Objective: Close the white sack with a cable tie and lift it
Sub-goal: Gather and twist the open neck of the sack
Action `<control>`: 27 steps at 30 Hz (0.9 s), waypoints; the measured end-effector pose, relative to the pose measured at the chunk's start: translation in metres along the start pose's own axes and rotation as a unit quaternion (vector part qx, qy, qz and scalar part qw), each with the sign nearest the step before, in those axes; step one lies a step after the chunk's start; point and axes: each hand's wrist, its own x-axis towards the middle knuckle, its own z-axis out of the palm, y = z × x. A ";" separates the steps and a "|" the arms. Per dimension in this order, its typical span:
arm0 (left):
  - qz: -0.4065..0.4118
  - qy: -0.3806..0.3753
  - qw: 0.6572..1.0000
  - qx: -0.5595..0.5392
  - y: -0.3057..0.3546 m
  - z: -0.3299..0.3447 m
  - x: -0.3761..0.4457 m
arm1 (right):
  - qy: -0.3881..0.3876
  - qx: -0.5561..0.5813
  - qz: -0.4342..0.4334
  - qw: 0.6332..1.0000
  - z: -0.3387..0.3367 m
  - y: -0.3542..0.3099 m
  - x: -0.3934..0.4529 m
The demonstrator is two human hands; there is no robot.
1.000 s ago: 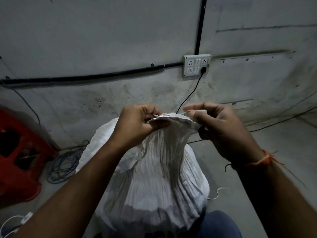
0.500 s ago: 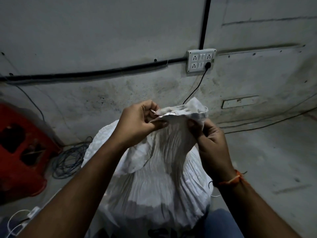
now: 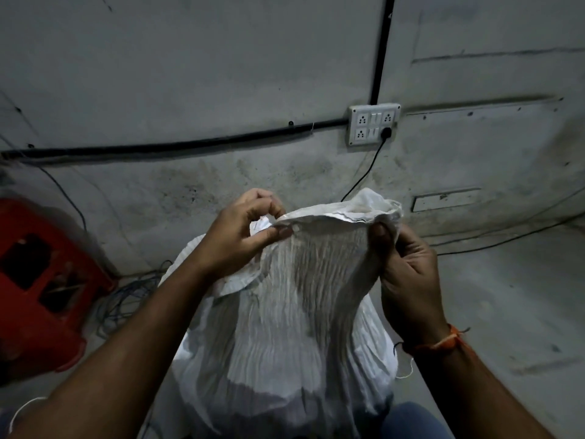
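A full white woven sack (image 3: 285, 327) stands on the floor in front of me, its upper part pleated and drawn upward. My left hand (image 3: 240, 239) pinches the left side of the sack's rim between thumb and fingers. At the right side of the rim, my right hand (image 3: 408, 274) grips the gathered fabric, with the rim's edge folded over its fingers. The mouth of the sack (image 3: 345, 213) is stretched flat between both hands. No cable tie shows anywhere in view.
A red plastic crate (image 3: 41, 280) stands at the left against the grey wall. Loose coiled wires (image 3: 126, 299) lie on the floor beside it. A white socket box (image 3: 373, 123) with a black plugged cord is on the wall behind the sack. Bare concrete floor (image 3: 506, 312) lies to the right.
My right hand dropped from the top of the rim to grip the sack's right side lower down. The mouth has been pulled wider and flatter between the hands.
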 end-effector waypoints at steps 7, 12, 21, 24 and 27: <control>-0.038 0.050 0.970 -0.235 0.022 -0.011 0.003 | 0.059 0.044 0.065 0.995 -0.006 0.001 -0.005; 0.074 -0.048 0.996 0.026 0.049 0.011 -0.017 | 0.014 0.053 0.052 0.997 0.000 -0.004 -0.011; 0.168 -0.074 0.983 0.023 0.053 0.038 -0.032 | -0.082 0.068 0.078 0.991 -0.012 -0.022 -0.023; 0.154 -0.123 0.980 0.041 0.038 0.027 -0.027 | -0.087 0.106 0.095 0.986 -0.027 -0.023 -0.027; 0.111 -0.073 0.990 -0.038 0.026 0.027 -0.028 | -0.070 0.115 0.091 0.987 -0.036 -0.019 -0.031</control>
